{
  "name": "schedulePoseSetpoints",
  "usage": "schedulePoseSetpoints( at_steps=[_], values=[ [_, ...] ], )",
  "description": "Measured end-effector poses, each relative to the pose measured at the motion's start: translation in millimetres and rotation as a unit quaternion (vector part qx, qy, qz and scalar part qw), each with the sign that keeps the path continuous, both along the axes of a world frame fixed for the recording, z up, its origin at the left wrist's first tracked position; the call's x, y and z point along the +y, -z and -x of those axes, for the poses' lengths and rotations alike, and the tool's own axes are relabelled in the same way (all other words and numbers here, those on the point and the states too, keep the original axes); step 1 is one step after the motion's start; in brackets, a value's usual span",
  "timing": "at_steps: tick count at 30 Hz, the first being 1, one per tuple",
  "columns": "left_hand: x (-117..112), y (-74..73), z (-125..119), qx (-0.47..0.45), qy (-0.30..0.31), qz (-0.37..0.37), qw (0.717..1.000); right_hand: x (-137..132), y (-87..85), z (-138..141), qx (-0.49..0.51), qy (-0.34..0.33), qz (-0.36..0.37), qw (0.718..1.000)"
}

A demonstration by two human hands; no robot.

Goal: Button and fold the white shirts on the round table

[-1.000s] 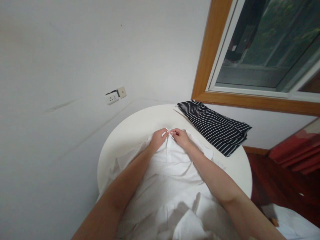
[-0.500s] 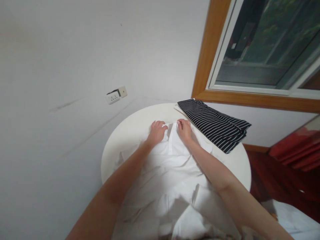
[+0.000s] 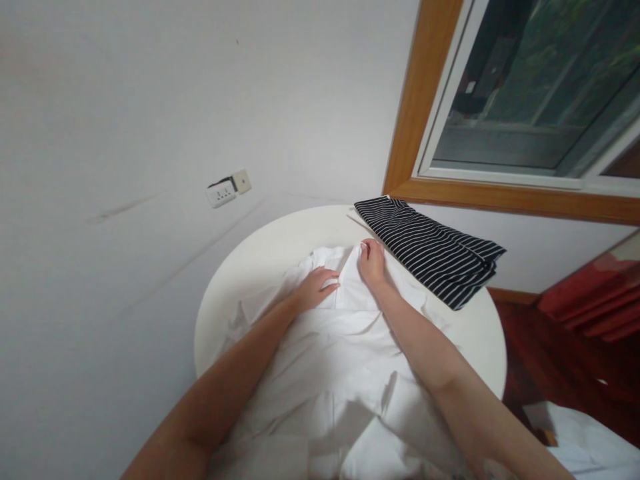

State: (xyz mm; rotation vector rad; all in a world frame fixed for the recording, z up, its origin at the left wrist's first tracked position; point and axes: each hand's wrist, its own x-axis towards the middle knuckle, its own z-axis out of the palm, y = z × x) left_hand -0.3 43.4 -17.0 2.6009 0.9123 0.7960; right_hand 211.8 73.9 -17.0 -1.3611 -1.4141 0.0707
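A white shirt (image 3: 335, 353) lies spread over a round white table (image 3: 260, 257), its far edge near the table's middle. My left hand (image 3: 314, 289) rests flat on the shirt's far part with the fingers stretched out to the right. My right hand (image 3: 371, 261) is a little farther away, fingers curled and pinching the shirt's far edge. Both forearms reach across the cloth from the near side.
A folded black garment with thin white stripes (image 3: 433, 250) lies on the table's far right, close to my right hand. A white wall with a socket (image 3: 223, 193) stands behind. A wood-framed window (image 3: 500, 100) is at the right, with red-brown floor (image 3: 550, 360) below.
My left hand has drawn back toward me and flattened on the shirt. My right hand has stayed pinched at the far edge. More white cloth now lies spread beyond my left hand.
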Motion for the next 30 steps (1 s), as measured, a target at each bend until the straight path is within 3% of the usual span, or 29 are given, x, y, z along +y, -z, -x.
schedulePoseSetpoints(
  at_steps=[8,16,30],
  values=[
    [-5,-8.8,-5,0.065,-0.015,-0.046,0.997,-4,-2.3,-2,0.022,0.002,0.005,1.0],
    [-19,-14.8,-13,0.156,-0.099,-0.075,0.98,-3,1.0,-3,0.02,-0.014,0.002,1.0],
    [-24,-15.8,-17,0.125,-0.124,-0.097,0.98,-6,2.2,-2,-0.014,-0.025,0.0,1.0]
  ],
)
